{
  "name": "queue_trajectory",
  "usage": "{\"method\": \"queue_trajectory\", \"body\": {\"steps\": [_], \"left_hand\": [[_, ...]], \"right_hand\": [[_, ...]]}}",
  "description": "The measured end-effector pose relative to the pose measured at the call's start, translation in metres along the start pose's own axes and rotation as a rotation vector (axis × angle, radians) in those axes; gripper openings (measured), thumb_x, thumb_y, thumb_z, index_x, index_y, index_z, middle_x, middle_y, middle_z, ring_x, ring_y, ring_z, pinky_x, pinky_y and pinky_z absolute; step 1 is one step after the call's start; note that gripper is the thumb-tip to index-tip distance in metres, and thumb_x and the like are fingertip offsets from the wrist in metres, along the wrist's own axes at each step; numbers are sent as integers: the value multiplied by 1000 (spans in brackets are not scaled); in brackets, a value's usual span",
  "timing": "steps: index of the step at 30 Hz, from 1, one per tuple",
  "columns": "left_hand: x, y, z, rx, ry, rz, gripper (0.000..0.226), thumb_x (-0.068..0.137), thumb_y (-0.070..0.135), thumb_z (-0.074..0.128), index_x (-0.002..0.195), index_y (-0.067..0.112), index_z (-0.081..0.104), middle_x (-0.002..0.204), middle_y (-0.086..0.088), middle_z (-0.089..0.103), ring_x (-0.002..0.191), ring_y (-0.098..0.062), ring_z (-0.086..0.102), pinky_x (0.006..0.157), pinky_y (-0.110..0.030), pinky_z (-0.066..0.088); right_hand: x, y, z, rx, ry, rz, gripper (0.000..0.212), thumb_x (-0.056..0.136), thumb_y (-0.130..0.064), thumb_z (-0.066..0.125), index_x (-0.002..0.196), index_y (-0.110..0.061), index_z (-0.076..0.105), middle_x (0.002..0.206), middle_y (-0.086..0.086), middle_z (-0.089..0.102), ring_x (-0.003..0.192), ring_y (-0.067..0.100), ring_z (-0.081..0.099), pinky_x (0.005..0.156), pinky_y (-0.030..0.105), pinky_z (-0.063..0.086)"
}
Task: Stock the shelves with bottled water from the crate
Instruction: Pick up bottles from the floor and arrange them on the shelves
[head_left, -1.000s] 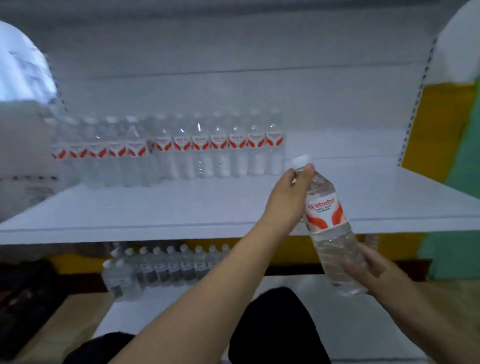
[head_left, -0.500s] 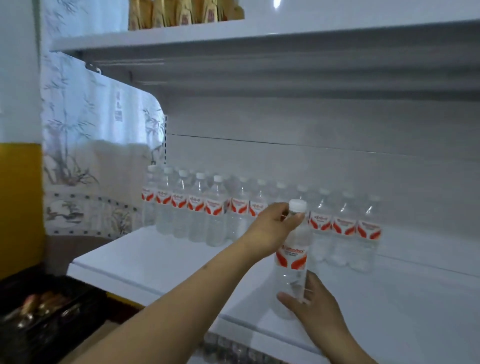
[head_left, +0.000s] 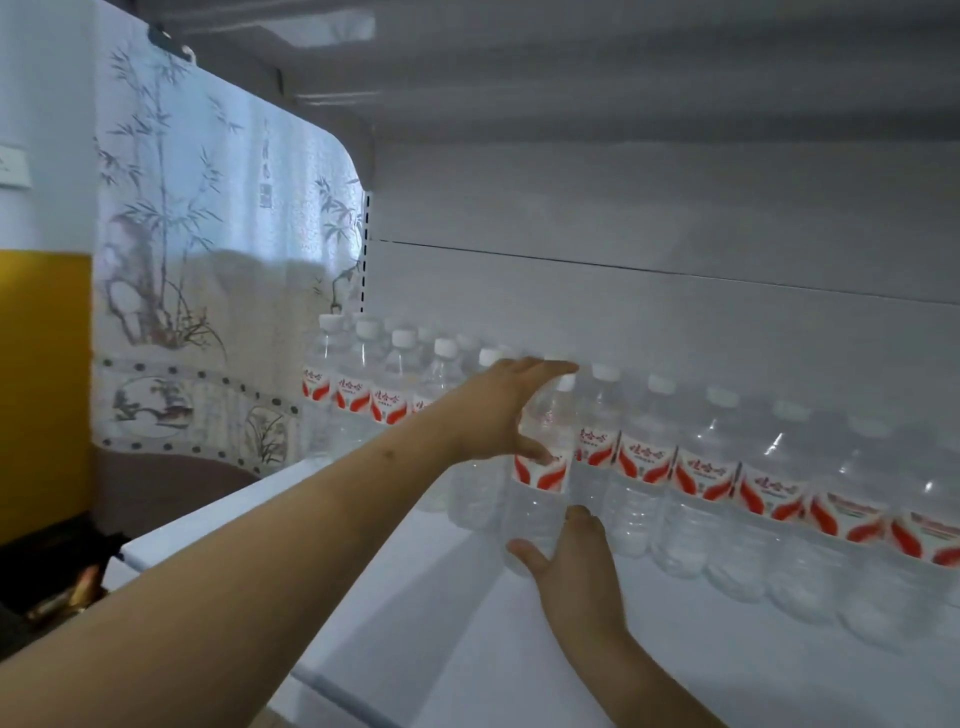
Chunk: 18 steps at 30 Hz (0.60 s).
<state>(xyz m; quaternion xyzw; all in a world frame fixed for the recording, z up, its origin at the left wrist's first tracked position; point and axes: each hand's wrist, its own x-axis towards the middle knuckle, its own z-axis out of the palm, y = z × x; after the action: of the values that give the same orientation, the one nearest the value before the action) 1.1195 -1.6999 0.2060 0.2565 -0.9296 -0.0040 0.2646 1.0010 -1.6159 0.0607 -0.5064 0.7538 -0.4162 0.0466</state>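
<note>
stood upright on the white shelf (head_left: 519, 649), a clear water bottle (head_left: 540, 467) with a red-and-white label, just in front of the long row of bottles (head_left: 701, 467) that ran along the back panel (head_left: 623, 322). flanked above and below by both hands. reached across from the lower left, the left hand (head_left: 501, 410), fingers stretched straight over the bottle's shoulder toward its white cap, thumb pressed against the label's upper edge; looked loosened rather than clamped, though hard to say for sure from this angle how firmly the thumb bore on it. came up from below, the right hand (head_left: 576, 561), palm toward the bottle's lower body, fingers straight and relaxed against the clear plastic, thumb spread out to the left near the base. wrapped around nothing, either hand. sat near the middle of the row, with capped neighbours touching or just beside on both sides behind it. hung to the left of the shelf unit, a pale curtain (head_left: 208, 270) printed with bamboo, beside a yellow wall (head_left: 41, 389). lay in shadow at the lower left, a dark crate (head_left: 47, 587), contents too dim to make out.
</note>
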Motion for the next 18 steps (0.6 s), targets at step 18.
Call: {"method": "queue_trajectory", "body": {"steps": [18], "left_hand": [[24,-13,2,423,-42,-73,101,78,55,71,155,29,11,159,-6,25,147,-25,20,122,-42,4]], "right_hand": [[24,-7,16,-227,-119,41,63,86,-56,63,130,-14,48,129,4,59,118,22,58,95,33,50]]}}
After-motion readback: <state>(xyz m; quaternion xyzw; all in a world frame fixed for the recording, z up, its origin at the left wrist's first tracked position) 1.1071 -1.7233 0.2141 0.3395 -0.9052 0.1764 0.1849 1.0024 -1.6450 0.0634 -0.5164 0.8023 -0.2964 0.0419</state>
